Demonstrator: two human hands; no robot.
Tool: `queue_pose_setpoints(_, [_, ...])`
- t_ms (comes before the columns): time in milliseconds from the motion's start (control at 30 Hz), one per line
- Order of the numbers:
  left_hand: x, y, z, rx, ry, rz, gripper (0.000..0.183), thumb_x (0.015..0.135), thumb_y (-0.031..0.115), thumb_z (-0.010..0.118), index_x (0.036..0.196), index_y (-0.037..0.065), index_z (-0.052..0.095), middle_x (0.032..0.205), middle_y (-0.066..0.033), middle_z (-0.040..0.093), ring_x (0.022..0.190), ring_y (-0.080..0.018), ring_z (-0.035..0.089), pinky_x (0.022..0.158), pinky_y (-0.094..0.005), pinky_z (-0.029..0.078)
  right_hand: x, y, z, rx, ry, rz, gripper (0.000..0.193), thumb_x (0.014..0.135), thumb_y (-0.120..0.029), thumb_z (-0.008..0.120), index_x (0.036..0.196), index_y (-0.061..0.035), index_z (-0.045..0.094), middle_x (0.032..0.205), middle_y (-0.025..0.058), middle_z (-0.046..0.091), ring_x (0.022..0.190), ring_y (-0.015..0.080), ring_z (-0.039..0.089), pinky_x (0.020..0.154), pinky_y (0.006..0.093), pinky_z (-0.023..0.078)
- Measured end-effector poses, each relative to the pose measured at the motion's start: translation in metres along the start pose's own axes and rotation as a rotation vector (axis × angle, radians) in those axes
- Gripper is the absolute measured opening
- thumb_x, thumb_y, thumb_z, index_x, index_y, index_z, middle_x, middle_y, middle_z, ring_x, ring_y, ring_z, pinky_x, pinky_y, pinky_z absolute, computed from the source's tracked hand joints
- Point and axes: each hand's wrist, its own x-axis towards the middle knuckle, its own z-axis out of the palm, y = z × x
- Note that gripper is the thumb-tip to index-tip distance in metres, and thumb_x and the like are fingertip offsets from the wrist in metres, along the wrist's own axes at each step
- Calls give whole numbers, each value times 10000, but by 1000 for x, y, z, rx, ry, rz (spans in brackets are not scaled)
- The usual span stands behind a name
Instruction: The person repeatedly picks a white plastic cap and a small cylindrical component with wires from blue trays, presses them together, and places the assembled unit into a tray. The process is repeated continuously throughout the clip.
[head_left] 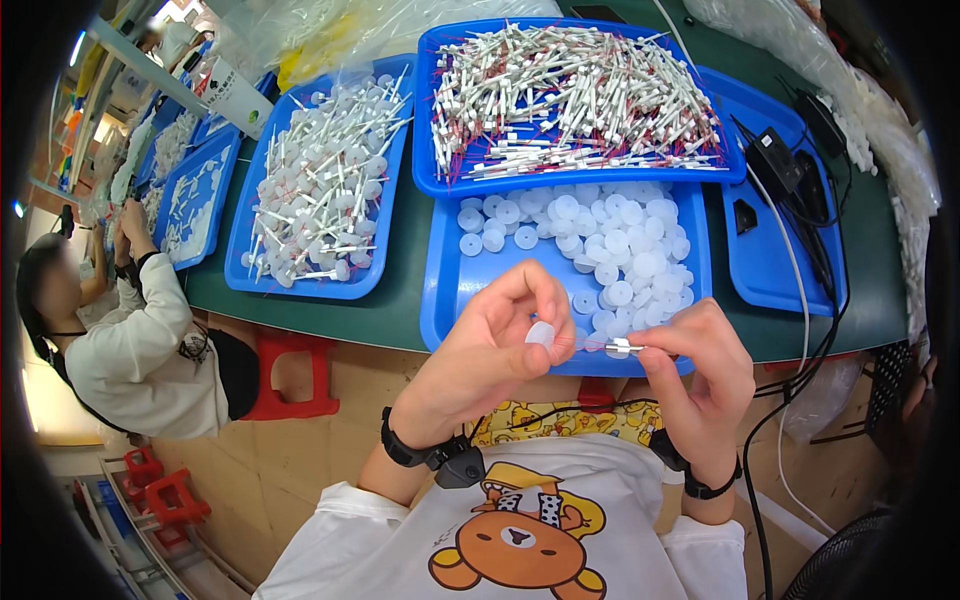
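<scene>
My left hand is closed on a small translucent white disc, pinched between thumb and fingers. Between the thumb and finger of my right hand is a thin stick-like part with a white collar. Fine reddish wires run from that part toward the disc; whether they pass through it I cannot make out. Both hands hover over the near edge of a blue tray where many loose translucent discs lie. A second blue tray, heaped with white sticks with red wires, rests across its far side.
To the left, a blue tray holds sticks mixed with discs. At right, another blue tray carries a black adapter and cables. A co-worker sits at the green table's left, near a red stool.
</scene>
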Motion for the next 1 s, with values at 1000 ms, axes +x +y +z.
queue_pose_setpoints(1000, [6, -3, 3, 193, 89, -5, 511, 799, 433, 825, 949, 129, 442, 860, 18, 446, 763, -107, 460, 694, -258, 367, -6, -3, -10, -436, -52, -462, 517, 479, -141, 617, 954, 7, 757, 833, 26, 541, 743, 189, 477, 608, 325, 395])
